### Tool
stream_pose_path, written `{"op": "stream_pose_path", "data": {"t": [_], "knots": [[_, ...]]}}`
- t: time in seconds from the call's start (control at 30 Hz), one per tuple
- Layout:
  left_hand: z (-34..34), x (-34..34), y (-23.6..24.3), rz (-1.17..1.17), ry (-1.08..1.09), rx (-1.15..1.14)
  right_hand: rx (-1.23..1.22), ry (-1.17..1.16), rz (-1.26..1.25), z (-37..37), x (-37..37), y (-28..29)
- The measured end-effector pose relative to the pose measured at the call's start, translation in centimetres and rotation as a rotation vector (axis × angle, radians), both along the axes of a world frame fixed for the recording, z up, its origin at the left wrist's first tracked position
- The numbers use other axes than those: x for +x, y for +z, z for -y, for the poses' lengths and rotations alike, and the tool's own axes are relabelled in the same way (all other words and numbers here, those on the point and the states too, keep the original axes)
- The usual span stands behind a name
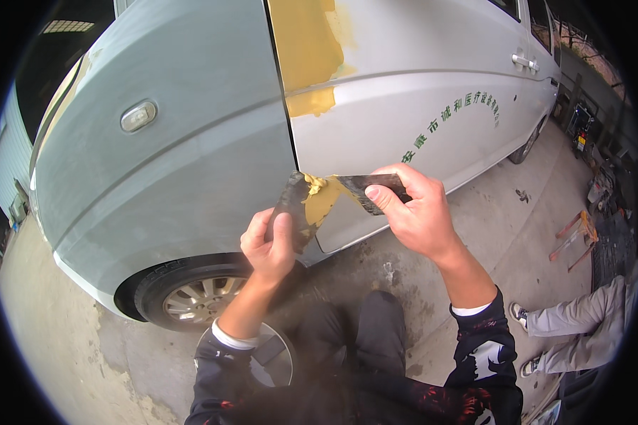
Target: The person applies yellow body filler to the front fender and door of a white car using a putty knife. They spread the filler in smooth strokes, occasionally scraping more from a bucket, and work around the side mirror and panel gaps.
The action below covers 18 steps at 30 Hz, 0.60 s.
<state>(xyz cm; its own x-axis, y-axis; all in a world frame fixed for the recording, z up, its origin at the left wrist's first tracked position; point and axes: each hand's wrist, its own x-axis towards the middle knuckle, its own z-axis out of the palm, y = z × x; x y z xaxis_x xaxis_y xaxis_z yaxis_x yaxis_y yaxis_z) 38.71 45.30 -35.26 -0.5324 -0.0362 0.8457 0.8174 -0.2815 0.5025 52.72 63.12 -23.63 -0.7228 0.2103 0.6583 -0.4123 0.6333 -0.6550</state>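
Pinched in my left hand [271, 244] is a dark flat putty spreader [288, 202], with a yellow lump of body filler [320, 204] along its right side. My right hand [424, 216] grips a second dark putty spreader [361, 185], its thumb on the near face. The two blades meet or nearly meet at the filler. Both hands are held in front of the van's white door [376, 134], close to its seam with the grey front fender [170, 170]. Dried yellow filler [305, 42] covers the door's front edge higher up.
Below the fender is the front wheel [200, 299]. A round, pale-rimmed object [280, 365] lies beneath my left forearm. At the right are another person's legs [581, 319], an orange stand [581, 234] and dark clutter by the wall. A side lamp [139, 115] sticks out from the fender.
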Motion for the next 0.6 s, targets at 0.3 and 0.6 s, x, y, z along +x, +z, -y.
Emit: {"op": "stream_pose_path", "data": {"t": [0.3,0.6], "knots": [[-0.3,0.2,0.3,-0.124,0.057,-0.02,-0.067,-0.021,0.191,0.2,-0.9,0.5],[4.3,-6.2,8.1,-0.197,0.329,0.076,0.478,-0.188,-0.237,-3.0,-6.4,6.9]]}}
